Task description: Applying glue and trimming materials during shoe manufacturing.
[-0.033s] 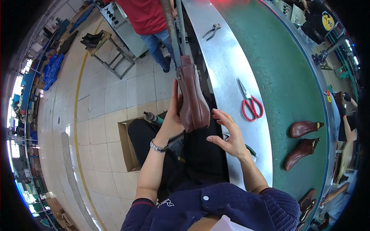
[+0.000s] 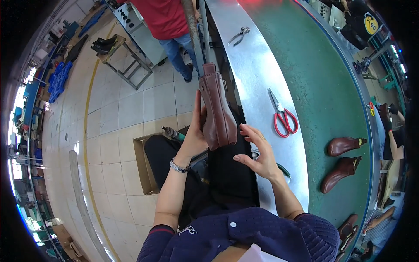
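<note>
A brown leather boot (image 2: 218, 111) stands upright above my lap, with a seam down its face and a tab at its top. My left hand (image 2: 197, 126) grips it from the left side, its fingers partly hidden behind the leather. Just to the right of the boot's lower end, my right hand (image 2: 261, 155) is apart from it, fingers spread and nothing between them. Red-handled scissors (image 2: 284, 120) lie on the metal ledge (image 2: 262, 74) beyond my right hand. Under that hand, a dark green-handled tool (image 2: 283, 170) is partly covered.
Pincers (image 2: 239, 36) lie farther up the ledge. On the green conveyor belt (image 2: 305, 87) stand two brown boots, one here (image 2: 340, 174). An open cardboard box (image 2: 146, 174) and a tool (image 2: 173, 133) are by my left leg. A person in red (image 2: 163, 19) stands ahead, near metal poles.
</note>
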`<state>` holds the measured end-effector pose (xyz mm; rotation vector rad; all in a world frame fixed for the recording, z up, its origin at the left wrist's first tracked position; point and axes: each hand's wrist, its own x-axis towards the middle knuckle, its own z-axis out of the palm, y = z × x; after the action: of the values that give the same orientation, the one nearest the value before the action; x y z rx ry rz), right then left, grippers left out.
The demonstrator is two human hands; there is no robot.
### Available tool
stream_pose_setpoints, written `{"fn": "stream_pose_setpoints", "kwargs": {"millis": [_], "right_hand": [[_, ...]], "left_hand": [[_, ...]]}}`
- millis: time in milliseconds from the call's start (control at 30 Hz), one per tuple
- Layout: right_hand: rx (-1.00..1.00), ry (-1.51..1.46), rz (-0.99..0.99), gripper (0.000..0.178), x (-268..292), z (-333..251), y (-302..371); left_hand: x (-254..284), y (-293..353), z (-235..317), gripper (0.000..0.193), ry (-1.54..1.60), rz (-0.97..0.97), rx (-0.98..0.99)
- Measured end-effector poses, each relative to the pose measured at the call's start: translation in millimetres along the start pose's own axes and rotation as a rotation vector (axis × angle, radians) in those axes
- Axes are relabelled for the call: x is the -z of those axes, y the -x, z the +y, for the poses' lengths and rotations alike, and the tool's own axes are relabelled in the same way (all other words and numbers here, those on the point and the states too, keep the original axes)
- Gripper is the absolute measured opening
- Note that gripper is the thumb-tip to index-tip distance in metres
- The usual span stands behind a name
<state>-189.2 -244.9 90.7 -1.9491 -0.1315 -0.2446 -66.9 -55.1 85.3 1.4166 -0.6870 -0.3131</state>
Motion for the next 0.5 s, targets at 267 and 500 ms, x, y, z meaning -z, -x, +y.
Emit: {"fn": "stream_pose_setpoints", "kwargs": {"millis": [267,500], "right_hand": [[-0.01,0.004,-0.011,0.078,1.0,2.7,4.9],[0.003,-0.01,-0.043,0.078,-3.7,0.0,3.4]], "left_hand": [[2.8,5.2,-7.5,0.127,-0.119,-0.018,-0.025],[4.7,7.3,-10.3,0.127,-0.067,-0.012,-0.067]]}}
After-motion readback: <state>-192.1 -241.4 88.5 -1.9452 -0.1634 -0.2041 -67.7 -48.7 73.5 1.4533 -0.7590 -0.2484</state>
